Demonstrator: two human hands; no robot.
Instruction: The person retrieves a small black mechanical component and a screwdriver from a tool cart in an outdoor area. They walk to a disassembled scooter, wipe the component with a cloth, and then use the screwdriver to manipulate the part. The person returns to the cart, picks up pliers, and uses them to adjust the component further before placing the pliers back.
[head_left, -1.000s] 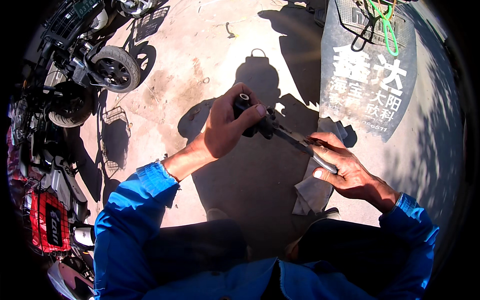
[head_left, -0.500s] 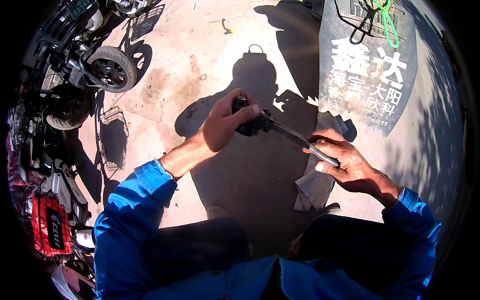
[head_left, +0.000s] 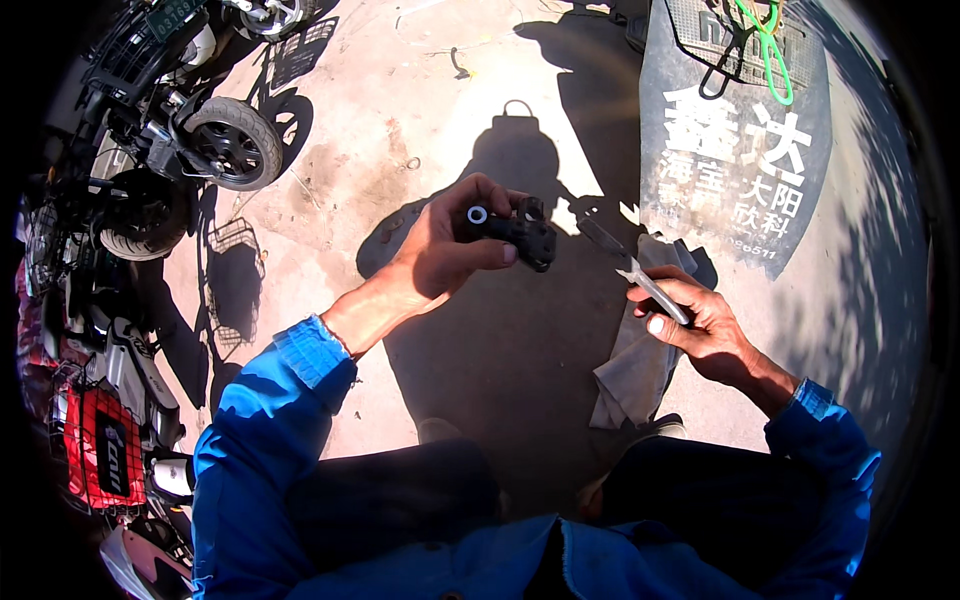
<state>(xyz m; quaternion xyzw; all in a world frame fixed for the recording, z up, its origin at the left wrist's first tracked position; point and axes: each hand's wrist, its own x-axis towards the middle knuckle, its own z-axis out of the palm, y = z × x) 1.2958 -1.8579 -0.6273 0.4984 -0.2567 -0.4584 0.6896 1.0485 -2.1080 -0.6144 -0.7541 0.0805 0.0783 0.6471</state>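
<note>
My left hand [head_left: 445, 240] is closed around a black mechanical part [head_left: 535, 240], which has a lumpy dark block on its right. A round stub with a pale ringed end [head_left: 478, 214] shows between thumb and fingers. In my right hand [head_left: 700, 325] is a long metal wrench-like tool [head_left: 658, 292], gripped by its sunlit grey handle. Its far end points up and left into shadow, apart from the black part; the exact shape of that end is hard to make out. Below the tool, a crumpled grey cloth [head_left: 630, 375] lies on the ground between my feet.
Parked two-wheelers with a black front wheel [head_left: 232, 143] and a red basket [head_left: 100, 450] line the left side. At the upper right, a grey printed mat [head_left: 725, 190] bears a tray [head_left: 725, 40] and a green looped cord [head_left: 772, 60]. My shadow covers the concrete ahead.
The tool's tip has come away from the black part and shifted right with my right hand. My left hand has turned the part, bringing the pale ringed end into view.
</note>
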